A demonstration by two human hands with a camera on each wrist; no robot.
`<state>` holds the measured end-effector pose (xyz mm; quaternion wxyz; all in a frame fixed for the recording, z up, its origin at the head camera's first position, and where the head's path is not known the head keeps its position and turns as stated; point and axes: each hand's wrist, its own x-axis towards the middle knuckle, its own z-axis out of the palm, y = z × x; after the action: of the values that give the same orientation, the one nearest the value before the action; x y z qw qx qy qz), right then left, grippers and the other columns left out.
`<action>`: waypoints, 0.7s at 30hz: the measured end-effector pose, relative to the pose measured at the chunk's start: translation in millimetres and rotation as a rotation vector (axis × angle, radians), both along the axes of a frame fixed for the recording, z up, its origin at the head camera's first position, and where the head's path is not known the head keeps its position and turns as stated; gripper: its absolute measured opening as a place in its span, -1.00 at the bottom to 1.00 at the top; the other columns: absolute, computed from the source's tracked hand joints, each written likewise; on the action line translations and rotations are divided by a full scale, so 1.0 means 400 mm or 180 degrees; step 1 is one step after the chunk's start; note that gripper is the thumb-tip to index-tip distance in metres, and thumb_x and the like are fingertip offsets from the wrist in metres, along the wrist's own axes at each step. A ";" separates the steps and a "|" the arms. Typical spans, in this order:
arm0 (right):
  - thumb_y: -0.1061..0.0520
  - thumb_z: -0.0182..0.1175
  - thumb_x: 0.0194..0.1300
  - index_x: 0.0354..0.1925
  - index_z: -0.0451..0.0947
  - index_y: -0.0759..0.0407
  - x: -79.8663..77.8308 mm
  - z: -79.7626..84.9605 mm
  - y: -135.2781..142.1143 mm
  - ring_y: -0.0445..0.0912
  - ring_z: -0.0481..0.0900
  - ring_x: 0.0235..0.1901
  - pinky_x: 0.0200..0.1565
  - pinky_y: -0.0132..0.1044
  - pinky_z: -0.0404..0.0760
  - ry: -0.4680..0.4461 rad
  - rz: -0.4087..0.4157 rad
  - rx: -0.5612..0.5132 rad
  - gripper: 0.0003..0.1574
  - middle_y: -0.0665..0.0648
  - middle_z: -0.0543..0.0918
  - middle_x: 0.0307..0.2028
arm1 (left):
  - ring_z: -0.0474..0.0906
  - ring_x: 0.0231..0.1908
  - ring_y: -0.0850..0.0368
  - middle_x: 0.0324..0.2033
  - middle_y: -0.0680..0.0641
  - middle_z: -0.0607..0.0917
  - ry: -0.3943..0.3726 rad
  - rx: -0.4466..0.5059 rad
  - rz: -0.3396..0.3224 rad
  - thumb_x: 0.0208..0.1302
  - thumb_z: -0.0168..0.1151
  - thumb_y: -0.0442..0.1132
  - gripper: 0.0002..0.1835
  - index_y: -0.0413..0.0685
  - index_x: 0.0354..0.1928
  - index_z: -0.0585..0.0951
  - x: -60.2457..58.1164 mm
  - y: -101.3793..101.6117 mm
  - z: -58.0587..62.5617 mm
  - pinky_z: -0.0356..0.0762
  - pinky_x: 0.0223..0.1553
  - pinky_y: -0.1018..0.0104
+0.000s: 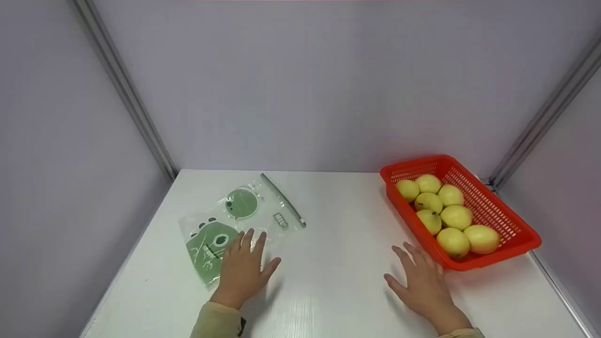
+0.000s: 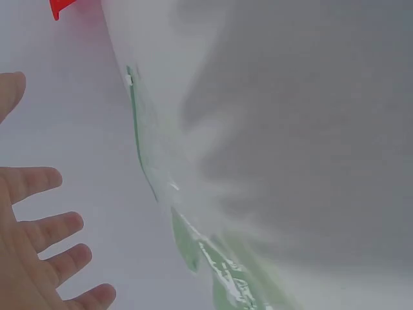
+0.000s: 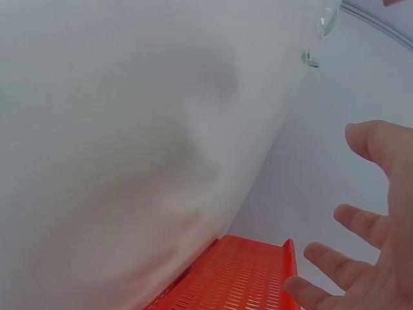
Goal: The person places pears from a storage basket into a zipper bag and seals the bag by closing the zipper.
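Note:
My left hand (image 1: 244, 270), fingers spread, hovers over the lower right part of a clear plastic zip bag (image 1: 263, 211) printed with green cartoon faces. The bag lies flat on the white table, its dark green slider strip (image 1: 284, 201) towards the back. In the left wrist view the spread fingers (image 2: 55, 229) hold nothing. My right hand (image 1: 422, 286) is held above the table with fingers apart, right by the near left side of a red plastic basket (image 1: 507, 220). Several yellow-green round fruits, perhaps lemons (image 1: 453, 241), lie inside the basket. The right wrist view shows that palm bare.
White table (image 1: 338, 234) surface lies between the bag and the basket. Grey panels (image 1: 291, 84) wall in the back and both sides, with metal posts (image 1: 127, 89) at the corners. The basket stands close to the right-hand panel.

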<state>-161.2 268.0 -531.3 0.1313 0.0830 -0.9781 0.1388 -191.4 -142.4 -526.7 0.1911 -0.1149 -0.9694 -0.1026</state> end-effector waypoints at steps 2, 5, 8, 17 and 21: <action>-0.26 0.32 0.11 0.34 0.33 -0.10 -0.003 -0.001 -0.003 0.18 0.26 0.29 0.11 0.26 0.25 0.0001 0.0008 0.0003 -0.13 0.15 0.34 0.33 | 0.27 0.29 -0.30 0.26 -0.29 0.42 -0.0008 -0.0028 0.0003 0.22 0.07 0.34 -0.22 -0.05 0.30 0.44 -0.015 -0.003 0.010 0.23 0.21 -0.24; -0.26 0.32 0.11 0.34 0.32 -0.11 -0.010 -0.002 -0.009 0.18 0.25 0.31 0.11 0.26 0.26 -0.0005 0.0027 0.0030 -0.12 0.15 0.35 0.33 | 0.25 0.30 -0.31 0.28 -0.29 0.40 -0.0083 -0.0031 0.0029 0.24 0.04 0.35 -0.22 -0.05 0.32 0.42 -0.033 -0.013 0.020 0.21 0.23 -0.23; -0.27 0.30 0.12 0.34 0.32 -0.10 -0.021 -0.001 -0.020 0.19 0.23 0.33 0.15 0.29 0.25 -0.0019 0.0073 0.0080 -0.13 0.15 0.35 0.33 | 0.23 0.32 -0.31 0.30 -0.29 0.38 -0.0207 -0.0010 0.0091 0.25 0.03 0.34 -0.22 -0.04 0.34 0.40 -0.049 -0.030 0.021 0.19 0.25 -0.24; -0.26 0.28 0.15 0.35 0.32 -0.06 -0.081 0.025 -0.094 0.17 0.25 0.32 0.20 0.26 0.24 0.0039 0.0333 0.0169 -0.15 0.14 0.35 0.34 | 0.21 0.33 -0.34 0.30 -0.33 0.36 -0.0457 -0.0018 0.0265 0.26 0.05 0.32 -0.21 -0.09 0.35 0.37 -0.094 -0.116 0.017 0.17 0.24 -0.30; -0.29 0.24 0.17 0.37 0.29 -0.09 -0.107 0.033 -0.142 0.15 0.23 0.33 0.21 0.24 0.26 -0.0077 0.0473 0.0159 -0.14 0.13 0.32 0.36 | 0.18 0.33 -0.35 0.30 -0.34 0.35 -0.0605 -0.0111 0.0349 0.29 0.00 0.32 -0.21 -0.09 0.37 0.35 -0.109 -0.169 0.012 0.15 0.23 -0.33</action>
<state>-203.9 211.3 -518.0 0.1067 0.1570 -0.9739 0.1248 -235.0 -209.8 -521.7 0.1016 -0.0547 -0.9896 -0.0856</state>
